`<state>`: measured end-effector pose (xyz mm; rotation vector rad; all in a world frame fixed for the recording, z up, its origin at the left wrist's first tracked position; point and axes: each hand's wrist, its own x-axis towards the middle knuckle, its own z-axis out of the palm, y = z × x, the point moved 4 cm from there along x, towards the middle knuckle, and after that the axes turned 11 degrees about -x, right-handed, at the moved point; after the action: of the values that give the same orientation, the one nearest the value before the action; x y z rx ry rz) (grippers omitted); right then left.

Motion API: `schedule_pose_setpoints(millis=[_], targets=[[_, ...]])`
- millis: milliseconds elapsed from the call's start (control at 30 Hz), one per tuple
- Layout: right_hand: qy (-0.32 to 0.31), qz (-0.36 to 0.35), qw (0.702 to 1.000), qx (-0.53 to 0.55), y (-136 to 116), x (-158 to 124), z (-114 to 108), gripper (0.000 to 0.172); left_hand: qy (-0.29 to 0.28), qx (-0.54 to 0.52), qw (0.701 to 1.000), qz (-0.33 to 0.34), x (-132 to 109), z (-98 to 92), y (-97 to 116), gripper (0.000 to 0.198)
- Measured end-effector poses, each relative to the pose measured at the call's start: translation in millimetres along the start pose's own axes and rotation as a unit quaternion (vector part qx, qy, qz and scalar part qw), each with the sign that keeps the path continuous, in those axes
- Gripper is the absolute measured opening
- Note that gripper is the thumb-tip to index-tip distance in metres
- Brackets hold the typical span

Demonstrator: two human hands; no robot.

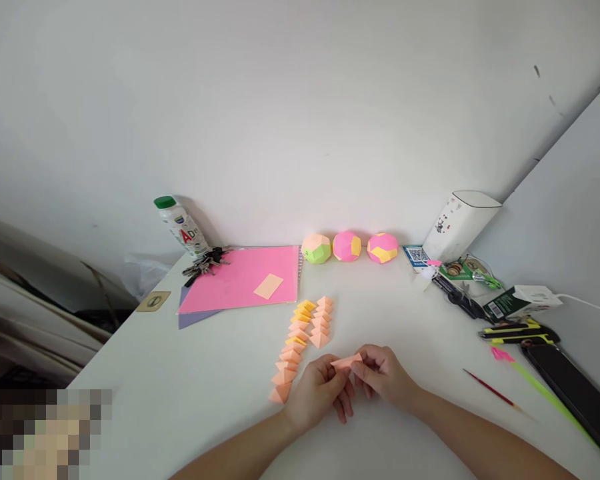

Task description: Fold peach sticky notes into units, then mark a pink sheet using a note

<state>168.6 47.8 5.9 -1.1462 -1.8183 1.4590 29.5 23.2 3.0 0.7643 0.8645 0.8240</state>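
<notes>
While both forearms angle inward, left hand and right hand pinch the folded paper piece.

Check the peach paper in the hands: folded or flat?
Folded. The peach paper is a narrow creased strip pinched between the left hand and right hand, not a flat sheet.

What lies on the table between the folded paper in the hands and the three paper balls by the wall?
Head view: beyond the held paper, two rows of small folded pieces slightly left, then bare table up to the paper balls.
</notes>
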Motion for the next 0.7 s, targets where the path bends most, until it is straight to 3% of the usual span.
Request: schedule_pose_setpoints(millis=[467, 700], targets=[[-0.009, 0.018, 0.999, -0.026, -7, -1, 6, 0.007, -0.028, 0.012, 1.0, -0.008, -2, 1.0, -1, 0.035], [0.003, 0.048, 0.997, 0.065, -1, 0, -3, 0.009, -0.004, 0.0, 1.0, -0.01, -2, 0.4, 1, 0.036]])
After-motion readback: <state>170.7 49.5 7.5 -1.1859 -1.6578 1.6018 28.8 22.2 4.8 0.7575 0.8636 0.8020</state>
